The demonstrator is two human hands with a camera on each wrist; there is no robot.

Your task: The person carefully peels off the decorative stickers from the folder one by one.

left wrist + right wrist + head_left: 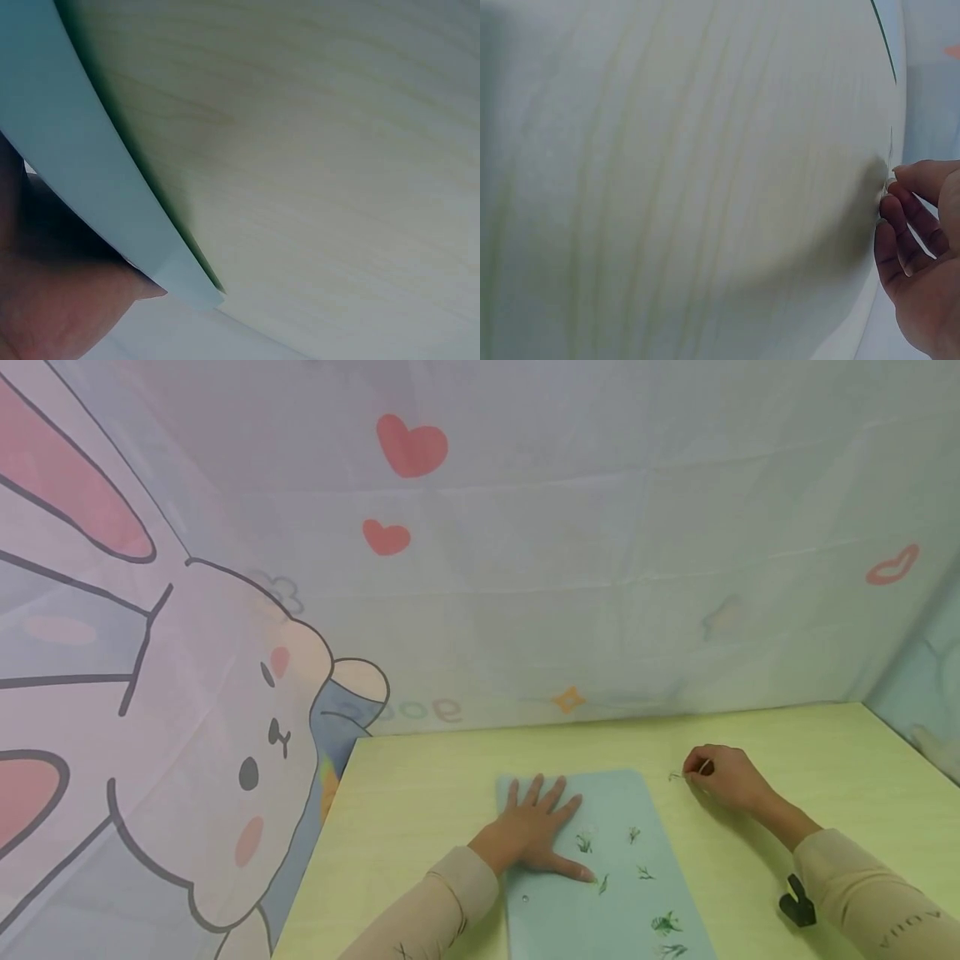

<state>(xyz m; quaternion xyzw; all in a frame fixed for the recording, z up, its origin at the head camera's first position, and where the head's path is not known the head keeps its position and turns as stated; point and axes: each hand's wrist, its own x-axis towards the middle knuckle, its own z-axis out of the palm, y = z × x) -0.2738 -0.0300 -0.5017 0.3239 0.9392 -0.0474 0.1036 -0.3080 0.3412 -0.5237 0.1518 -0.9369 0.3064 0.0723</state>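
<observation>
My left hand (531,833) lies with fingers spread on a pale blue board (555,918), pressing its left part. In the left wrist view the board's edge (97,157) runs past part of that hand. Small green plant sprigs (665,923) lie scattered over the board's right half; whether they are real or printed cannot be told. To the right of the board, my right hand (723,777) pinches a thin, small sprig (674,776) between thumb and fingertips, just over the table. The right wrist view shows the curled fingers (911,225) near its right edge.
A pale yellow wood-grain table (420,793) carries the board. Beside the right sleeve is a small black object (797,906) of unclear kind. Behind the table hangs a cloth backdrop (540,593) with hearts and a large rabbit (210,718) at left.
</observation>
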